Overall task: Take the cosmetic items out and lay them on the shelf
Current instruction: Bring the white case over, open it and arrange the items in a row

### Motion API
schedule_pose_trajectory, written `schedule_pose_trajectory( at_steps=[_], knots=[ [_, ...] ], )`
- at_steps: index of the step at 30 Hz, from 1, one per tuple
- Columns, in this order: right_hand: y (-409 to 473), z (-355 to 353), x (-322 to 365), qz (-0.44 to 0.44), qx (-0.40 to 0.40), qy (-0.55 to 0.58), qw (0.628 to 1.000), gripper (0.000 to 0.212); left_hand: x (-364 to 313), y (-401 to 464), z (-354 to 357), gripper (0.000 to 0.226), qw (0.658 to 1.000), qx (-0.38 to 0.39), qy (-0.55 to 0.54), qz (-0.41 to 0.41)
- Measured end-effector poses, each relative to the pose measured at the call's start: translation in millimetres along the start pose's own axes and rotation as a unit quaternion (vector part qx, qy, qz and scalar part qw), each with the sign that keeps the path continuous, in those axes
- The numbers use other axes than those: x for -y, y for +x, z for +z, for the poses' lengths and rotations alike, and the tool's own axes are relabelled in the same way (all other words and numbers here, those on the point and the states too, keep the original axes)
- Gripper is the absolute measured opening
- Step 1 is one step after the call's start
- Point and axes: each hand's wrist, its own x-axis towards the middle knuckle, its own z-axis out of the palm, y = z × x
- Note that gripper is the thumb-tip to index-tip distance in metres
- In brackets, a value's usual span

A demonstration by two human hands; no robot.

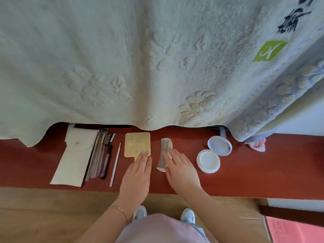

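Cosmetic items lie in a row on the red-brown shelf. From the left: a flat white pouch, a bundle of brushes, a dark pen-like pencil, a thin pink-white stick, a yellow dotted hand mirror, a white comb and an opened round white compact. My left hand lies flat with fingers together, its tips on the mirror's lower edge, covering the handle. My right hand lies flat beside the comb, fingertips touching its right side.
A pale embossed towel hangs down over the back of the shelf, with a blue-patterned towel at the right. A pink cloth peeks out below it. Wooden floor and my shoes are under the shelf's front edge.
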Motion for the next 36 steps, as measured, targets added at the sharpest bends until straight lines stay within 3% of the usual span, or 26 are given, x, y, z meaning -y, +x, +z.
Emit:
schedule_pose_trajectory(
  at_steps=[3, 7, 10, 22, 25, 28, 36],
  knots=[
    [4, 10, 12, 0.038, 0.011, -0.051, 0.998, 0.052, 28, -8, 4, 0.063, 0.997, 0.038, 0.042, 0.043],
    [-2, 20, 17, 0.066, 0.005, -0.084, 0.994, 0.046, 50, -12, 11, 0.042, 0.994, 0.012, 0.070, 0.088],
    [-7, 23, 16, 0.073, 0.000, -0.099, 0.992, 0.050, 53, -11, 17, 0.040, 0.992, 0.004, 0.066, 0.112],
    [-26, 18, -37, 0.062, -0.037, -0.183, 0.981, 0.056, 18, 1, 27, 0.040, 0.982, -0.005, 0.004, 0.187],
    [-25, 15, -48, 0.059, -0.050, -0.187, 0.979, 0.055, 7, 5, 25, 0.051, 0.981, 0.014, -0.012, 0.194],
    [-26, 13, -55, 0.042, -0.065, -0.187, 0.979, 0.055, 2, 11, 25, 0.041, 0.977, 0.003, -0.015, 0.210],
    [-31, 11, -66, 0.019, -0.074, -0.174, 0.982, 0.054, -4, 16, 31, 0.043, 0.974, 0.004, 0.002, 0.227]
  ],
)
